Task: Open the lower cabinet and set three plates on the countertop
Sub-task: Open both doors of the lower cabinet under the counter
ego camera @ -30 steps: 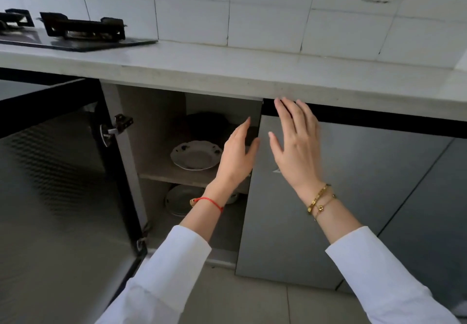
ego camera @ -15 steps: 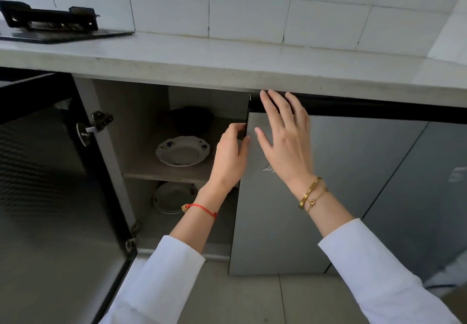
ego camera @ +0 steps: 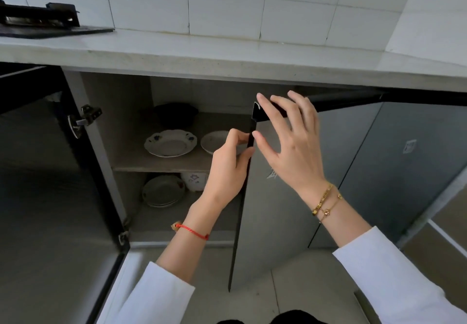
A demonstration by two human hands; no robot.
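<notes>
Countertop (ego camera: 227,53): pale slab, bare of plates. Left cabinet door (ego camera: 50,197): swung wide. Right cabinet door (ego camera: 273,210): ajar. Right hand (ego camera: 290,144): fingers spread straight over door's top corner, gripping nothing. Left hand (ego camera: 230,169): curled round door's free edge. Stacked plates (ego camera: 163,191): lower shelf. Flowered plate (ego camera: 170,143), bowl (ego camera: 214,141): upper shelf. Dark pot (ego camera: 175,116), possibly: behind, dim.

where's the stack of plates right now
In the head view the stack of plates lies on the cabinet floor, lower left of centre, under the shelf and just left of a flowered white pot, left of the left hand.
</notes>
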